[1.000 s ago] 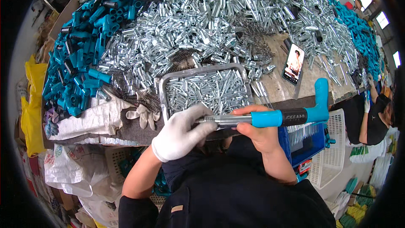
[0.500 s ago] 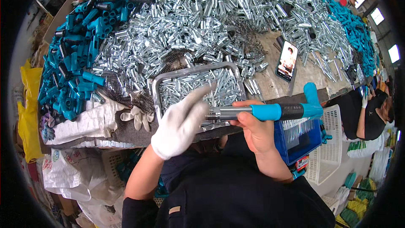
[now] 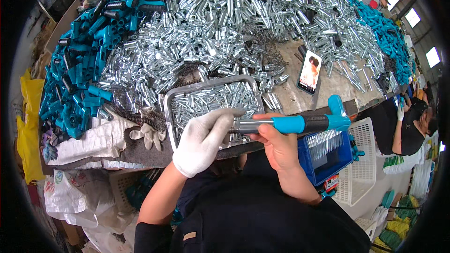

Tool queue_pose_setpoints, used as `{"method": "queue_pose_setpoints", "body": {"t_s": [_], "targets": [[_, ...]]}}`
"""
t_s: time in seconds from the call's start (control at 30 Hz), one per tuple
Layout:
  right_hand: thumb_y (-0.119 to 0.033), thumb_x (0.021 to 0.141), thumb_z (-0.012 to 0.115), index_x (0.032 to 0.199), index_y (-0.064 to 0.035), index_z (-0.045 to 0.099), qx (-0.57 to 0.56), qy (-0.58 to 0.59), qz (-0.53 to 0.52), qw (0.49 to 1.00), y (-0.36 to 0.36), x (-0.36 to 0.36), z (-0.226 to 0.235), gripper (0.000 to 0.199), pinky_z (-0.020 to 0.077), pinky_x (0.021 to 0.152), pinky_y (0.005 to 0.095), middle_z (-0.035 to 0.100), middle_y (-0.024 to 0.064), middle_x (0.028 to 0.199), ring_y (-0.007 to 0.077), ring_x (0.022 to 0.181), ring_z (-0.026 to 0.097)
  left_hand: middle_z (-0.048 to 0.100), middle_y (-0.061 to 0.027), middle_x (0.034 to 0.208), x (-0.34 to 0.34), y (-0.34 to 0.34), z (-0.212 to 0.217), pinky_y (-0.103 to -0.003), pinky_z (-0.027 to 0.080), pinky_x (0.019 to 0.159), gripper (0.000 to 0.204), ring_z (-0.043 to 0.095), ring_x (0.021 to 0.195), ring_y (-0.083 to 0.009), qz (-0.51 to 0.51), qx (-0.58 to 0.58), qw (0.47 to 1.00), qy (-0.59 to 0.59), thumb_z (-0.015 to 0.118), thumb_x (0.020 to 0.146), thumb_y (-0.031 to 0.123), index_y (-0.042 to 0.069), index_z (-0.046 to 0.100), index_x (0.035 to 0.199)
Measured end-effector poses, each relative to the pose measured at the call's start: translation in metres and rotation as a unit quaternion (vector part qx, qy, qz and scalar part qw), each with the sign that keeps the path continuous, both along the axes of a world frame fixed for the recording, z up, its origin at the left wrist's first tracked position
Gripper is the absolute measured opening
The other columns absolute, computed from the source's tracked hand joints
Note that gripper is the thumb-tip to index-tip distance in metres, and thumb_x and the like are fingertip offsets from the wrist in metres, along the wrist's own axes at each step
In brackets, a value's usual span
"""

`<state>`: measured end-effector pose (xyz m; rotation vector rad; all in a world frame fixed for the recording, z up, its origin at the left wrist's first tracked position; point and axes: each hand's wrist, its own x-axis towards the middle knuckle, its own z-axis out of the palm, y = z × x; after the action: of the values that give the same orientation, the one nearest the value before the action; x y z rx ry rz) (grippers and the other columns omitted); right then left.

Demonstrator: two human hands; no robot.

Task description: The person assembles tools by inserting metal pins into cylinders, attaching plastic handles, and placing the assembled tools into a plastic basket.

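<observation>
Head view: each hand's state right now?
Left hand: gloved, at the left end of the metal tube; whether it grips cannot be told.
Right hand: bare, closed on the teal-and-black L-shaped tool.

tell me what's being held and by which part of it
The bare right hand holds a teal tool where its metal tube meets the teal sleeve. The gloved left hand is at the tube's left end; its grip is unclear.

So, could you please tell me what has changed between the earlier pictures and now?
The gloved left hand has lowered its fingers, raised half a second ago, toward the metal tube; its exact contact is unclear. The view has shifted, so the phone and tray appear further left. The bare right hand still holds the teal-handled tool.
</observation>
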<state>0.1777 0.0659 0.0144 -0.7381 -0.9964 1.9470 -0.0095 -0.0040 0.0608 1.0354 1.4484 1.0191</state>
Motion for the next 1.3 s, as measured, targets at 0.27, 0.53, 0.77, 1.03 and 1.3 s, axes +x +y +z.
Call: {"method": "queue_pose_setpoints", "body": {"t_s": [0.27,0.53,0.77,1.03,1.3], "targets": [[-0.010,0.087,0.069,0.106,0.0025,0.064,-0.009,0.015,-0.030,0.999,0.001,0.005,0.001,0.023,0.0579,0.074,0.0281,0.067,0.0111,0.099,0.0168,0.084,0.067,0.063,-0.0108,0.090,0.014,0.005,0.002,-0.031,0.049,0.076,0.046,0.061,0.080,-0.0183,0.030,0.086,0.995,0.045,0.055,0.089,0.019,-0.001,0.053,0.131],[-0.013,0.085,0.073,0.102,0.0013,0.065,0.040,-0.026,-0.054,0.997,-0.003,0.006,0.007,0.023,0.0543,0.067,0.0258,0.068,0.0075,0.090,0.0136,0.081,0.066,0.063,-0.0122,0.109,0.019,0.005,-0.011,-0.030,0.049,0.076,0.065,0.063,0.084,-0.0210,0.001,0.207,0.966,0.158,0.067,0.081,0.016,0.004,0.044,0.140],[-0.025,0.063,0.089,0.097,-0.0052,0.069,0.505,-0.147,0.050,0.849,0.001,0.011,0.031,0.044,0.0452,0.053,0.0215,0.064,0.0037,0.076,0.0108,0.059,0.057,0.064,-0.0163,0.080,0.027,-0.003,-0.008,-0.037,0.051,0.070,0.032,0.065,0.076,-0.0331,-0.222,0.099,0.923,0.298,0.073,0.067,0.014,0.005,0.063,0.097],[-0.006,0.071,0.078,0.083,-0.0013,0.068,0.407,-0.245,0.028,0.879,-0.040,0.027,-0.014,0.017,0.0515,0.058,0.0309,0.068,0.0098,0.074,0.0207,0.065,0.066,0.065,-0.0136,0.069,0.079,-0.035,-0.068,-0.039,0.051,0.054,0.038,0.065,0.061,-0.0326,-0.003,0.184,0.929,0.322,0.068,0.075,0.020,0.015,0.063,0.112],[-0.044,0.087,0.062,0.135,0.0081,0.045,-0.141,-0.346,0.395,0.839,0.008,0.137,-0.018,0.073,0.0572,0.068,0.0267,0.066,0.0250,0.090,0.0221,0.078,0.070,0.069,-0.0162,0.097,0.049,-0.074,-0.197,-0.037,0.053,0.080,0.040,0.067,0.089,-0.0306,-0.208,0.025,0.971,0.114,0.064,0.080,0.016,0.010,0.062,0.119]]}}
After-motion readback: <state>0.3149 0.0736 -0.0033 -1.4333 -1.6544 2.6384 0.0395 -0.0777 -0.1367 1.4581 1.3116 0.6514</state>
